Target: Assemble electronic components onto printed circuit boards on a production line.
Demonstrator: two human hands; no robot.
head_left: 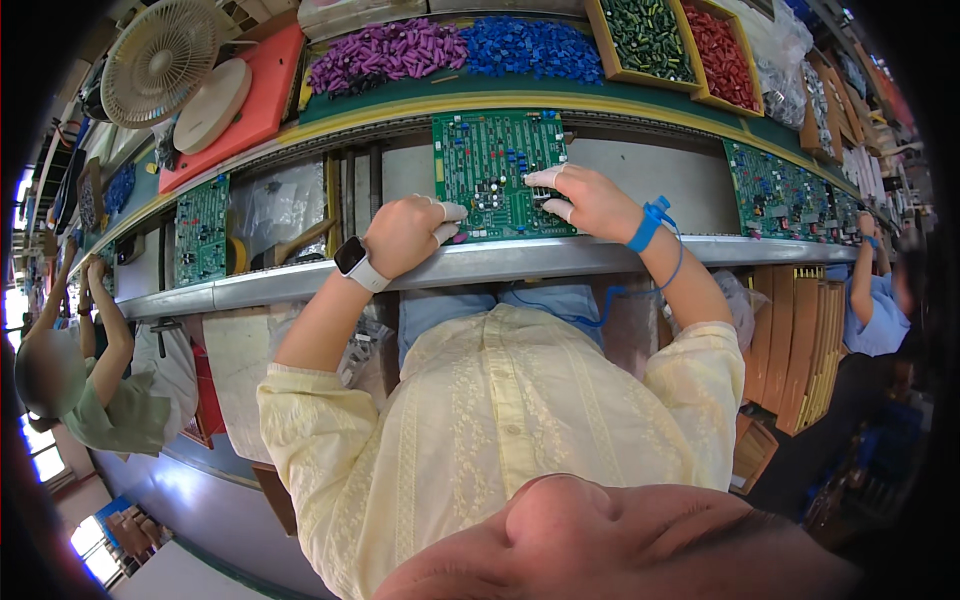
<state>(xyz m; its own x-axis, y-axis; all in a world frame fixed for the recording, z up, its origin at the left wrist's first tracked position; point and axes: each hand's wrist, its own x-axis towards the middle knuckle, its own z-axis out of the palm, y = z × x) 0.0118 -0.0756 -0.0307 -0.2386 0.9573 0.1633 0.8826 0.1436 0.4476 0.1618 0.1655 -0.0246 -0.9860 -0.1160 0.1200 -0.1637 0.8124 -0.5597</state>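
Pale yellow embroidered cloth shirt (510, 420), worn by the person, nearest item

Blue band wrist strap (645, 230), right wrist; thin blue cord (607, 303) slack over the lap; likely hazard: a long reach could snag the cord and jerk the hand

Silver-grey metal rail (400, 268), crosswise before the lap, forearms over it

White-banded smartwatch (353, 258), dark square face, left wrist

Green rectangular circuit board (475, 150), densely populated, just beyond the rail, between the hands; likely hazards: uneven pressure from the right could tilt or bend small parts; a loosened hold on the left could let the board slip

Left hand (403, 237), at the board's near left corner; fingers (455, 212) white-tipped, curled, index and thumb slightly parted, touching the edge area beside a small purple part (460, 238); firmness of grip cannot be told

Right hand (595, 200), over the board's right half; fingers (545, 179) white-tipped, bent, narrowly parted from the thumb about small black components (541, 195); pinching or merely touching, cannot be told

Dark green tabletop (420, 96), beyond the board; purple cylindrical parts (390, 50) and blue blocky parts (530, 48), heaped; yellowish cardboard box (650, 83) of green parts; second such box (730, 107), red parts
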